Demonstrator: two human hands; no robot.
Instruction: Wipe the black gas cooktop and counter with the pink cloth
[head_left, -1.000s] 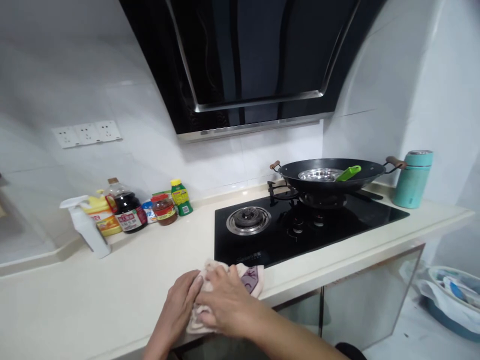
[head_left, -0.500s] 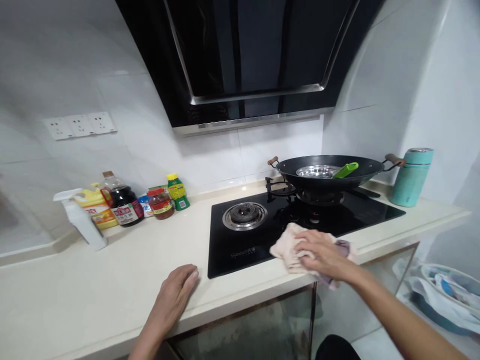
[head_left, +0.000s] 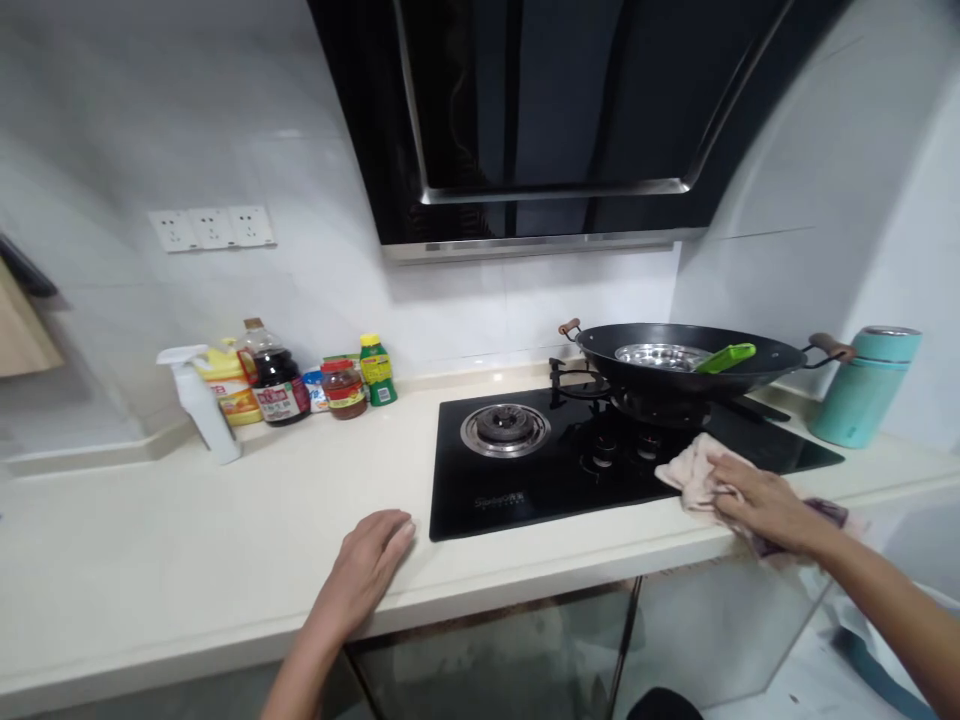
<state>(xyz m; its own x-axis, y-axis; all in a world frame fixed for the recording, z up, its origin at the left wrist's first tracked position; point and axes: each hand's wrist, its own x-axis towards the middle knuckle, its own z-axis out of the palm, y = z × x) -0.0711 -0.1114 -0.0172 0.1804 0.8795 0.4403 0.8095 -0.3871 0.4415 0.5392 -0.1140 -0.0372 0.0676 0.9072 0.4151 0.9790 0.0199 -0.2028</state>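
My right hand presses a pale pink cloth with a purplish end against the front right edge of the black glass gas stove. Its fingers are bent into the cloth. On the counter, just left of the stove's front corner, my left hand lies flat and holds nothing. A bare left burner and two control knobs show on the stove. Above the right burner sits a black wok with a shiny metal dish and a green-handled utensil inside.
Along the left wall stand a white spray bottle, a dark sauce bottle, a red-lidded jar and a green bottle. A turquoise flask is close to the wok's right handle. The range hood hangs overhead.
My right hand has slid the cloth rightward along the stove's front edge, uncovering the glass near the knobs. My left hand rests in the same spot. The view has turned somewhat left.
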